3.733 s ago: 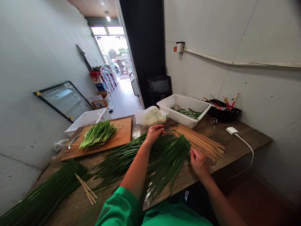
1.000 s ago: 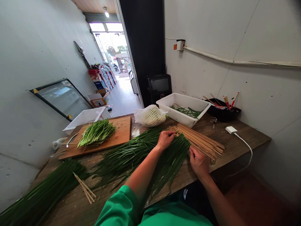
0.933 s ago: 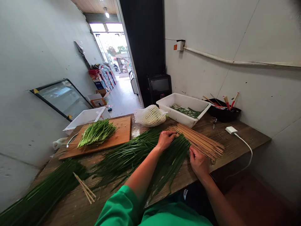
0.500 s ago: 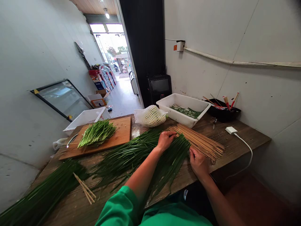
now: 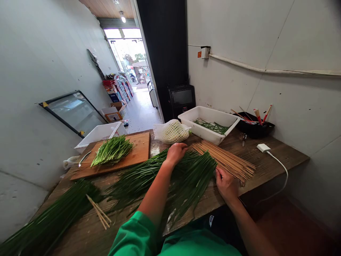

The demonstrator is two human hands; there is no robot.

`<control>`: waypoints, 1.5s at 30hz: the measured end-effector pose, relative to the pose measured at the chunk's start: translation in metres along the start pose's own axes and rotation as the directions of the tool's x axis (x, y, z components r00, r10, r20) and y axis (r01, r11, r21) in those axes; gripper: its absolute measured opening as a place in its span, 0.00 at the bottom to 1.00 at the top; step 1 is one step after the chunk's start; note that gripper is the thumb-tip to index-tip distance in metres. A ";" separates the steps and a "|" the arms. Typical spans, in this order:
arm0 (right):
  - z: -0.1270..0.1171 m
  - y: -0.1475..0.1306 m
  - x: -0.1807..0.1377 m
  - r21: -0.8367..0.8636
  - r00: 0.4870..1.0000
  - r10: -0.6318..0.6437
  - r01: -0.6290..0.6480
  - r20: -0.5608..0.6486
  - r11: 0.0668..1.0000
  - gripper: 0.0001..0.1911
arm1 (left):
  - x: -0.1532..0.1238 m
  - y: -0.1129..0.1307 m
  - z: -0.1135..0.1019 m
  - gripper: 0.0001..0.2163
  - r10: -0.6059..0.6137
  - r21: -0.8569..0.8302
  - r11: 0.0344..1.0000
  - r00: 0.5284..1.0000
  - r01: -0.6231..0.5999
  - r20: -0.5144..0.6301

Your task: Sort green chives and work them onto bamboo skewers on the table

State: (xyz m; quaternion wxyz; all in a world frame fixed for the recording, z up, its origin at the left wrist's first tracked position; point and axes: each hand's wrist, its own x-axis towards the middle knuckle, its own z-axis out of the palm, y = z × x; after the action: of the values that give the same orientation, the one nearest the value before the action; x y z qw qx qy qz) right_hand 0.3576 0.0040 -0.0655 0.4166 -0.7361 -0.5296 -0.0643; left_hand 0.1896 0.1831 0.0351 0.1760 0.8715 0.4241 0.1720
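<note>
My left hand [image 5: 176, 153] is over the upper end of the chive pile [image 5: 144, 174], its fingers bent together; anything between the fingertips is too small to make out. At the near right, my right hand [image 5: 226, 183] is closed in a pinch beside the cut ends of a fanned bunch of chives [image 5: 198, 177]. What its fingers grip is hidden from me. Just behind that hand lies a thick row of bamboo skewers [image 5: 226, 160]. Long chive leaves hang toward the table's front edge, under my left forearm.
Cut green stalks [image 5: 113, 151] lie on a wooden board [image 5: 142, 145]. A white tub [image 5: 210, 121] with chives, a foam-netted vegetable [image 5: 173, 131], a black tray [image 5: 253, 128] and a white charger [image 5: 263, 148] stand around. More chives [image 5: 53, 213] and several loose skewers [image 5: 98, 211] are at left.
My left hand has moved left and slightly away, off the ends of the bunch near the skewers. My right hand stays nearly where it was.
</note>
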 end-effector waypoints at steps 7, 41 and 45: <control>-0.001 -0.002 0.000 -0.034 1.000 0.020 -0.020 -0.001 0.999 0.20 | 0.004 -0.023 0.011 0.10 -0.063 0.298 0.954 0.989 0.019 0.137; -0.003 -0.003 0.000 0.012 0.999 0.015 -0.015 0.032 1.000 0.19 | -0.003 0.032 0.039 0.11 0.029 -0.390 0.920 0.999 -0.034 -0.019; -0.002 -0.002 0.000 0.009 1.000 0.012 -0.012 0.024 1.000 0.19 | -0.001 0.030 0.043 0.10 -0.041 -0.422 0.906 0.999 0.032 -0.012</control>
State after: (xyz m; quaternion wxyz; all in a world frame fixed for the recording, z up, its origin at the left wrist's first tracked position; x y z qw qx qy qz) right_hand 0.3564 0.0026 -0.0628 0.4140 -0.7380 -0.5305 -0.0505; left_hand 0.2284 0.1577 0.0109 0.3590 0.8028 0.3951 0.2654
